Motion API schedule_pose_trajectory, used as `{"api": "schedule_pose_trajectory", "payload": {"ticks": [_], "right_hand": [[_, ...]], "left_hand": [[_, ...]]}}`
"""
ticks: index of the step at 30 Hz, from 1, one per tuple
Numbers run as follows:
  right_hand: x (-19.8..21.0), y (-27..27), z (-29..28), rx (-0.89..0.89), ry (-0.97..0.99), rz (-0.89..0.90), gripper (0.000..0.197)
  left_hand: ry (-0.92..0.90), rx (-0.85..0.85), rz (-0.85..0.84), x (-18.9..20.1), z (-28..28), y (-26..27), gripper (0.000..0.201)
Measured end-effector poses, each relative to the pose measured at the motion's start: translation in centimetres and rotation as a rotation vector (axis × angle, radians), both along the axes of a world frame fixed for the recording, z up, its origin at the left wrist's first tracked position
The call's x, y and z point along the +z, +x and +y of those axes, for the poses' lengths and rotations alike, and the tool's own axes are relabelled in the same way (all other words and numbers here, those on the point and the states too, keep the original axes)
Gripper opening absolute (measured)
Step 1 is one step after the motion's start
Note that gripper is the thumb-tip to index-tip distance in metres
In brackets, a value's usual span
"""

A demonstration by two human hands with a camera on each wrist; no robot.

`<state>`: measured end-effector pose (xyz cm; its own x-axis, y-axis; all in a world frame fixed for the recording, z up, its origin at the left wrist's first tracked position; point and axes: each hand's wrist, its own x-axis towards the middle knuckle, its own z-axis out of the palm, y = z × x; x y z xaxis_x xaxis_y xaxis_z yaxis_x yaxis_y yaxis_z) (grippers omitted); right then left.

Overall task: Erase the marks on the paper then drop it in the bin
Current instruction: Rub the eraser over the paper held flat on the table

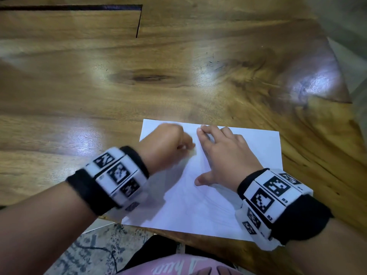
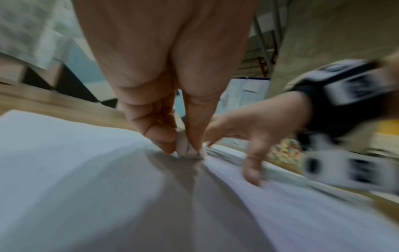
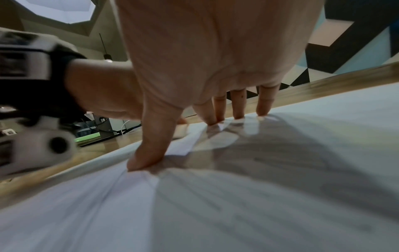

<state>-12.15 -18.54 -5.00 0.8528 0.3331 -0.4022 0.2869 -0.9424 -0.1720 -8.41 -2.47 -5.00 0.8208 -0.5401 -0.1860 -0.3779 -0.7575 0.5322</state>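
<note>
Glossy brown wooden table (image 1: 178,56) carries everything, with a patterned floor below its near edge. On it, the left hand (image 1: 165,144) is curled and pinches a small pale eraser (image 2: 187,150) between thumb and fingers, its tip pressed on the white rectangular sheet of paper (image 1: 256,147). Just beside it, the right hand (image 1: 224,155) lies flat with spread, straight fingers (image 3: 262,109), holding the sheet down. The paper lies directly under both hands, its long axis running away from the person, slightly turned. Faint pencil lines remain near the right thumb, so erasing seems unfinished. No bin is in view.
</note>
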Motion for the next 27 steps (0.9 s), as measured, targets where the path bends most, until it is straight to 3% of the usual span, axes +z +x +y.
{"api": "schedule_pose_trajectory", "payload": {"ticks": [2, 5, 9, 12, 15, 18, 20, 25, 27], "right_hand": [[0.0, 0.0, 0.0, 0.003, 0.002, 0.0, 0.118], [0.1, 0.0, 0.0, 0.004, 0.003, 0.002, 0.118], [0.2, 0.0, 0.0, 0.006, 0.0, 0.001, 0.117], [0.2, 0.1, 0.0, 0.005, -0.005, 0.002, 0.118], [0.2, 0.1, -0.1, 0.0, 0.005, 0.004, 0.117], [0.2, 0.1, 0.0, 0.003, 0.009, 0.001, 0.118], [0.2, 0.1, 0.0, 0.005, 0.006, -0.003, 0.118], [0.2, 0.1, 0.0, 0.004, -0.003, 0.002, 0.119], [0.2, 0.1, 0.0, 0.003, -0.004, 0.005, 0.119]], "left_hand": [[0.011, -0.107, 0.052, 0.1, 1.1, -2.0, 0.013], [0.063, -0.116, 0.144, 0.4, 1.7, -2.0, 0.008], [0.023, 0.052, -0.008, 0.9, -0.3, 2.4, 0.017], [0.049, 0.064, -0.032, 0.8, -1.1, 3.5, 0.016], [0.016, -0.089, -0.004, 0.3, 0.3, 0.4, 0.012], [0.048, -0.212, 0.132, 0.5, 1.8, -2.6, 0.014], [0.055, -0.19, 0.148, 0.6, 1.8, -2.1, 0.007], [0.03, 0.051, -0.016, 0.7, -0.6, 3.1, 0.015], [0.037, 0.021, 0.004, 0.5, -0.6, 2.3, 0.009]]}}
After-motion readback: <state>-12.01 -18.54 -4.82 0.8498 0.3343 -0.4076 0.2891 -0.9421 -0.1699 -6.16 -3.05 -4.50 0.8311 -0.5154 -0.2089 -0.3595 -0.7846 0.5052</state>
